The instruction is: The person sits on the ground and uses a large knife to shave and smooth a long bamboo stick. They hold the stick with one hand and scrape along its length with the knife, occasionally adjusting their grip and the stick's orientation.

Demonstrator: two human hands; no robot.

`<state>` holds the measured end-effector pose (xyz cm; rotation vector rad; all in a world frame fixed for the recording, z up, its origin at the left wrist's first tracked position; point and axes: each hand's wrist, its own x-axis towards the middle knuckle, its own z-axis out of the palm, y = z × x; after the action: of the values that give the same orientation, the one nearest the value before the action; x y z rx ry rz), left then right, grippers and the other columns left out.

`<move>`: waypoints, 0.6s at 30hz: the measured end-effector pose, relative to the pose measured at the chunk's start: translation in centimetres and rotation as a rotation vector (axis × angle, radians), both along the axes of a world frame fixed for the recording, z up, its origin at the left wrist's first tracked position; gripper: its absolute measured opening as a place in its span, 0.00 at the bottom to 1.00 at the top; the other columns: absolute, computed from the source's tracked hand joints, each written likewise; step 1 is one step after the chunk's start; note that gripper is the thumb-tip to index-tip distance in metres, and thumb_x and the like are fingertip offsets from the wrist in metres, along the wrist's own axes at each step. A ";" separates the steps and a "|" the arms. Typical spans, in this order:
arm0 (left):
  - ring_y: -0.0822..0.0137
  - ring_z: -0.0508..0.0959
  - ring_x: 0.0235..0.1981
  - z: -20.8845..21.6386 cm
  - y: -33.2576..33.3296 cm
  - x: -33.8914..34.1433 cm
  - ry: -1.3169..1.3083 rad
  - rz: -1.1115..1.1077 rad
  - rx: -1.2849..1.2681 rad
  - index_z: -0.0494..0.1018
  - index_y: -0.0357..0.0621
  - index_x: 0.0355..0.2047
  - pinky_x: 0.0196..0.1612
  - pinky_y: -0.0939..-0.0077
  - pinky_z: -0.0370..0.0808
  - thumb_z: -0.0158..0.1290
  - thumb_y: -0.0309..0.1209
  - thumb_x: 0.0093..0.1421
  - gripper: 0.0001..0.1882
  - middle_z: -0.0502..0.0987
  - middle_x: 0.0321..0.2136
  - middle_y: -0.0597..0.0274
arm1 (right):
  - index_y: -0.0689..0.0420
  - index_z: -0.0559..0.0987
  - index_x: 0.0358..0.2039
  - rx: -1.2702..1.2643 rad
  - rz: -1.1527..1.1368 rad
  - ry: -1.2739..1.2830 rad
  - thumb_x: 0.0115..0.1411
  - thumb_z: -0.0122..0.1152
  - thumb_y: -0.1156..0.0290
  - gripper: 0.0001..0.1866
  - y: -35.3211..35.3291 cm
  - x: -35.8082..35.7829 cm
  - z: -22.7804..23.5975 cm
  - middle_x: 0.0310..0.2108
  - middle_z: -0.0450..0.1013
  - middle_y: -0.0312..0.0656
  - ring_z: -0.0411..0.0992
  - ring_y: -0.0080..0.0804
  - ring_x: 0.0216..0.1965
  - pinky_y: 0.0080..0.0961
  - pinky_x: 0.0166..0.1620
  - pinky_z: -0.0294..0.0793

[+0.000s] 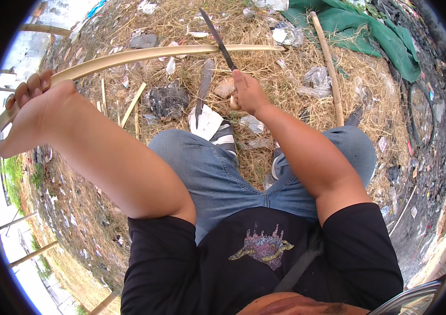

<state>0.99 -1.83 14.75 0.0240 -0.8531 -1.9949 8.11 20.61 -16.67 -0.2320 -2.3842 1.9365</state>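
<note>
A long, pale split-bamboo strip (144, 54) runs across the upper left, from my left hand to the dry straw ahead of me. My left hand (36, 105) is closed around its near end, fingers curled over the edge. In my right hand (248, 92) is a long, dark-bladed knife (218, 38), gripped by its handle. The blade crosses the strip toward its far end and looks to touch it. A second dark blade (205, 86) lies on the ground near my shoe, its narrow end over a white scrap (205, 122).
A bamboo pole (329, 68) lies ahead of my right knee. Green cloth (359, 31) is heaped at the far right. Thin bamboo slivers (134, 104) and a blackened lump (167, 100) sit left of my shoes. Straw and plastic litter cover the ground.
</note>
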 end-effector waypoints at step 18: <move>0.69 0.54 0.18 -0.4 -0.2 -0.4 0.030 0.005 -0.017 0.60 0.48 0.26 0.23 0.71 0.54 0.24 0.57 0.65 0.28 0.59 0.17 0.66 | 0.62 0.76 0.40 -0.164 -0.189 -0.169 0.73 0.41 0.44 0.31 -1.1 -0.6 -1.3 0.30 0.76 0.53 0.75 0.53 0.35 0.43 0.42 0.72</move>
<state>0.62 -2.03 14.35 -0.0137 -0.8504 -1.9785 7.56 19.51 -17.93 -0.6291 -2.2022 2.0968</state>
